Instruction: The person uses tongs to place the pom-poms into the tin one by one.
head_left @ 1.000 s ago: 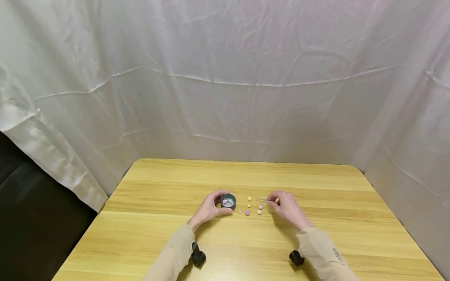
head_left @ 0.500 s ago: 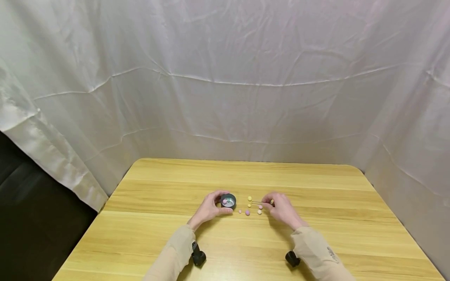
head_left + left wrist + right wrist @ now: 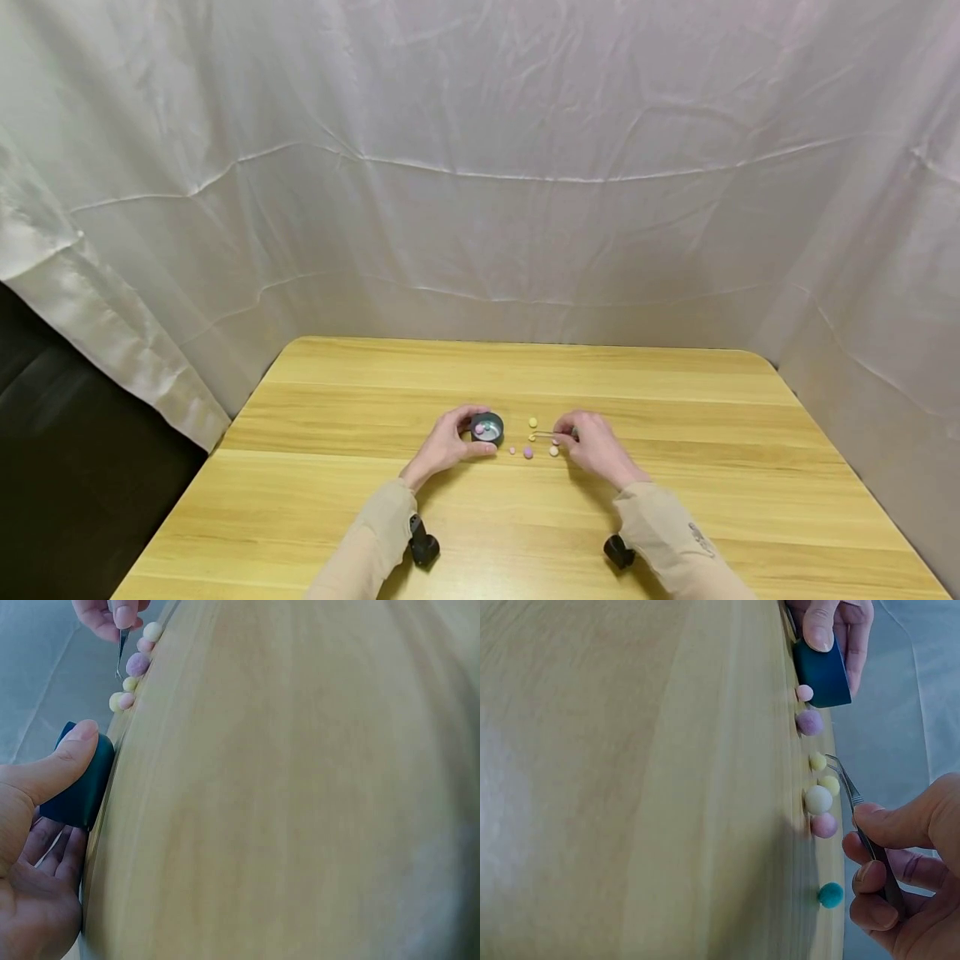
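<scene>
My left hand (image 3: 444, 447) grips a small dark round bowl (image 3: 823, 673), thumb on one side and fingers on the other. A pink-purple pompom (image 3: 479, 429) and a teal one lie inside it. My right hand (image 3: 597, 450) pinches a pair of tweezers (image 3: 856, 796) with bent tips, pointing left. Those tips, slightly parted, are right at a small yellow pompom (image 3: 818, 761). Around it lie a larger yellow pompom (image 3: 533, 422), a purple one (image 3: 528, 452), a cream one (image 3: 553, 451) and a tiny pink one (image 3: 512, 451). Another pink pompom (image 3: 823, 825) is partly covered in the head view.
A teal pompom (image 3: 830, 895) lies on the table beside my right hand. The wood-grain table (image 3: 375, 375) stretches out on all sides, with pale curtains (image 3: 480, 250) behind it. A black surface (image 3: 67, 467) is off to the left.
My right hand has moved left, bringing the tweezer tips from the right of the pompoms to the small yellow one. The left hand and bowl have stayed in place.
</scene>
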Action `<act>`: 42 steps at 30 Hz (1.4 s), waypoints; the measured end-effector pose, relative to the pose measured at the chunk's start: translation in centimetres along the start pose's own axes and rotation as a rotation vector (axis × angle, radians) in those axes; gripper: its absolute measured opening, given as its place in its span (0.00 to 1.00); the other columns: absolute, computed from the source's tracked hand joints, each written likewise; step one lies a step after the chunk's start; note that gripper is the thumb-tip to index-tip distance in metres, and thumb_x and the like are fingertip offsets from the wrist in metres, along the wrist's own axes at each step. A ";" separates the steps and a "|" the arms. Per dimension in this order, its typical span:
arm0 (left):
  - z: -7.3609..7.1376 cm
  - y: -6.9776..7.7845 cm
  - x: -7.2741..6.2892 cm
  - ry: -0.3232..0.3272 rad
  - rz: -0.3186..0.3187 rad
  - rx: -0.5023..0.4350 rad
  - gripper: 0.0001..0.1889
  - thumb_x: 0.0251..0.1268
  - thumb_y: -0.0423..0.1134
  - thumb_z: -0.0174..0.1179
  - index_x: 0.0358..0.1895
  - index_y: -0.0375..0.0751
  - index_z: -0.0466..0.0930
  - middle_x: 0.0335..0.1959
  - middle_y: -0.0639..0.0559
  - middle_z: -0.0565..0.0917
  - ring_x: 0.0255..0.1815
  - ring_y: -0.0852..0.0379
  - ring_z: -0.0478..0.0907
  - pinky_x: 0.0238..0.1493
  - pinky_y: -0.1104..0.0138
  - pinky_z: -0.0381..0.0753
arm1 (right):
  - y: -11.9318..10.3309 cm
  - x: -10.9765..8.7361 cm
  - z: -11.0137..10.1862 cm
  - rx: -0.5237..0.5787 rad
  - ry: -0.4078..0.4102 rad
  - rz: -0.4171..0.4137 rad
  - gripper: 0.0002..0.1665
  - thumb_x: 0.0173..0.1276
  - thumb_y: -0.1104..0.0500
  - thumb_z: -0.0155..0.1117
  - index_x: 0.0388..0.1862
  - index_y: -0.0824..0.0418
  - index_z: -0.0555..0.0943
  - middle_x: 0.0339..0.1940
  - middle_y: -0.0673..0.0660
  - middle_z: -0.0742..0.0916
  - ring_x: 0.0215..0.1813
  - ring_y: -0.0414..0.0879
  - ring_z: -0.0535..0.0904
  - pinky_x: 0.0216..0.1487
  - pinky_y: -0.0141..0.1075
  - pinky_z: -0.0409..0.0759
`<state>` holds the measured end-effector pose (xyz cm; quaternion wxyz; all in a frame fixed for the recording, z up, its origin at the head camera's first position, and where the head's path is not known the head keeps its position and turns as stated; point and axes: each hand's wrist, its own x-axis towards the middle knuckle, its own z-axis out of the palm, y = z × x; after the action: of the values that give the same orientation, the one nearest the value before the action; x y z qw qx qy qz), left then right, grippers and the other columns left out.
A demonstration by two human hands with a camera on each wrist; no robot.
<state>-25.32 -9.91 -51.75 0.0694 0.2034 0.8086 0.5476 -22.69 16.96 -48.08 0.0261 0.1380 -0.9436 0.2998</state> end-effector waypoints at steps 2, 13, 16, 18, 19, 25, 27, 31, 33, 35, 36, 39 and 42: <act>0.0 0.0 0.0 0.000 -0.001 0.002 0.33 0.56 0.34 0.74 0.66 0.33 0.73 0.61 0.36 0.81 0.61 0.42 0.80 0.64 0.51 0.79 | 0.0 0.1 0.1 0.006 -0.009 0.005 0.02 0.66 0.67 0.68 0.36 0.63 0.86 0.31 0.52 0.88 0.32 0.38 0.76 0.33 0.31 0.75; 0.0 0.0 0.0 -0.001 -0.003 -0.005 0.33 0.56 0.34 0.75 0.66 0.32 0.73 0.61 0.37 0.81 0.61 0.42 0.80 0.64 0.50 0.79 | 0.2 0.2 0.7 -0.009 0.009 0.003 0.04 0.65 0.67 0.69 0.33 0.60 0.86 0.31 0.51 0.87 0.32 0.39 0.76 0.34 0.32 0.75; 0.0 0.0 0.0 -0.001 -0.006 -0.003 0.33 0.56 0.34 0.75 0.66 0.33 0.74 0.61 0.37 0.81 0.61 0.42 0.80 0.64 0.50 0.79 | 0.0 0.2 0.7 -0.015 0.022 -0.004 0.04 0.65 0.68 0.69 0.32 0.59 0.86 0.31 0.51 0.87 0.32 0.39 0.76 0.34 0.33 0.75; 0.0 0.0 0.0 -0.002 -0.001 0.005 0.33 0.56 0.34 0.75 0.66 0.33 0.74 0.61 0.37 0.81 0.61 0.42 0.80 0.64 0.51 0.79 | -0.2 0.3 0.6 -0.017 0.031 -0.007 0.05 0.66 0.68 0.69 0.33 0.59 0.86 0.32 0.51 0.88 0.32 0.39 0.76 0.34 0.32 0.75; 0.0 0.0 0.0 -0.003 -0.003 0.007 0.33 0.56 0.34 0.75 0.66 0.33 0.74 0.60 0.37 0.81 0.61 0.42 0.80 0.64 0.52 0.80 | -0.3 0.3 0.6 -0.014 0.035 -0.009 0.05 0.66 0.67 0.69 0.33 0.59 0.86 0.32 0.51 0.88 0.32 0.39 0.76 0.34 0.32 0.74; 0.0 -0.1 0.0 -0.002 0.005 0.015 0.33 0.55 0.34 0.75 0.65 0.34 0.74 0.60 0.36 0.81 0.59 0.41 0.81 0.62 0.54 0.81 | -1.6 0.8 0.6 0.030 0.050 -0.032 0.04 0.66 0.67 0.69 0.33 0.59 0.86 0.30 0.50 0.87 0.29 0.38 0.74 0.31 0.29 0.72; 0.0 0.0 0.0 -0.001 0.000 0.008 0.33 0.56 0.34 0.75 0.65 0.34 0.74 0.60 0.37 0.81 0.59 0.41 0.81 0.62 0.53 0.81 | -2.1 1.0 0.7 0.042 0.062 -0.044 0.04 0.66 0.67 0.69 0.33 0.59 0.86 0.30 0.50 0.87 0.28 0.38 0.73 0.29 0.29 0.71; 0.0 0.0 0.0 -0.002 -0.008 -0.007 0.33 0.56 0.35 0.75 0.66 0.34 0.74 0.60 0.37 0.81 0.60 0.42 0.81 0.63 0.52 0.80 | -3.0 1.4 1.0 0.039 0.078 -0.059 0.04 0.67 0.67 0.68 0.33 0.59 0.86 0.31 0.50 0.87 0.28 0.38 0.73 0.30 0.29 0.72; 0.0 0.0 0.0 -0.003 -0.003 -0.009 0.33 0.57 0.34 0.74 0.66 0.33 0.74 0.61 0.37 0.81 0.60 0.41 0.80 0.63 0.51 0.80 | -3.3 1.6 1.2 0.036 0.077 -0.058 0.04 0.67 0.66 0.68 0.33 0.58 0.86 0.32 0.50 0.87 0.29 0.38 0.73 0.30 0.29 0.72; 0.0 -0.1 0.0 -0.004 -0.002 -0.012 0.33 0.57 0.34 0.74 0.66 0.33 0.74 0.61 0.37 0.81 0.60 0.42 0.80 0.63 0.51 0.79 | -3.6 1.8 1.5 0.030 0.076 -0.057 0.04 0.67 0.66 0.69 0.33 0.58 0.86 0.33 0.50 0.87 0.30 0.38 0.74 0.32 0.29 0.73; 0.0 -0.1 0.0 -0.004 -0.003 -0.012 0.33 0.56 0.34 0.74 0.66 0.33 0.74 0.61 0.37 0.81 0.60 0.42 0.80 0.63 0.51 0.79 | -3.8 1.9 1.6 0.031 0.074 -0.056 0.04 0.67 0.66 0.69 0.33 0.57 0.86 0.33 0.50 0.87 0.30 0.38 0.74 0.32 0.30 0.73; 0.0 -0.1 0.0 -0.004 -0.006 -0.012 0.33 0.57 0.35 0.75 0.67 0.33 0.73 0.62 0.37 0.81 0.60 0.42 0.80 0.63 0.51 0.80 | -4.1 2.1 1.8 0.040 0.066 -0.050 0.04 0.67 0.65 0.69 0.34 0.57 0.87 0.34 0.51 0.87 0.32 0.38 0.75 0.34 0.31 0.75; 0.0 -0.1 0.0 -0.003 -0.005 -0.010 0.34 0.56 0.35 0.75 0.67 0.33 0.73 0.62 0.37 0.80 0.60 0.42 0.80 0.63 0.51 0.80 | -4.3 2.3 2.1 0.059 0.047 -0.047 0.03 0.68 0.65 0.68 0.36 0.58 0.87 0.35 0.51 0.87 0.32 0.38 0.76 0.34 0.31 0.76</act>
<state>-25.37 -9.99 -51.86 0.0730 0.2019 0.8064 0.5511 -23.64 11.86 -47.08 0.0514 0.1536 -0.9300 0.3299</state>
